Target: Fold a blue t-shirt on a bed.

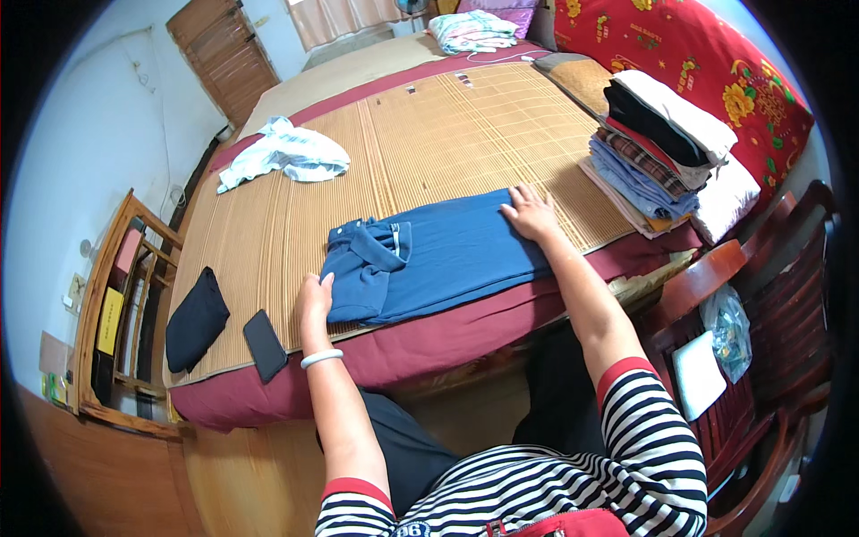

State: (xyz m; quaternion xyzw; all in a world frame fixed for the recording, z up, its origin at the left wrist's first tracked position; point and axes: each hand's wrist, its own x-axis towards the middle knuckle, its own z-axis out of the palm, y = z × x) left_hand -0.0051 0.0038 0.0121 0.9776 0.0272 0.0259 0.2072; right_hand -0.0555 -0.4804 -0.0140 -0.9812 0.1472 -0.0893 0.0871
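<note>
A blue polo shirt (pixel 463 248) lies folded into a long strip on the bamboo mat (pixel 429 161) near the bed's front edge. Its buttoned collar (pixel 379 245) points left. At the collar end, my left hand (pixel 314 299) touches the shirt's edge with the thumb on the cloth; whether it pinches the fabric is hard to see. My right hand (pixel 530 211) rests flat on the shirt's far right end, fingers spread.
Folded clothes (pixel 647 161) are stacked at the right, beside a white pillow (pixel 728 198). A crumpled pale shirt (pixel 285 151) lies at the back left. Black folded cloth (pixel 198 322) and a smartphone (pixel 265 346) are on the left. A wooden chair (pixel 758 335) stands at the right.
</note>
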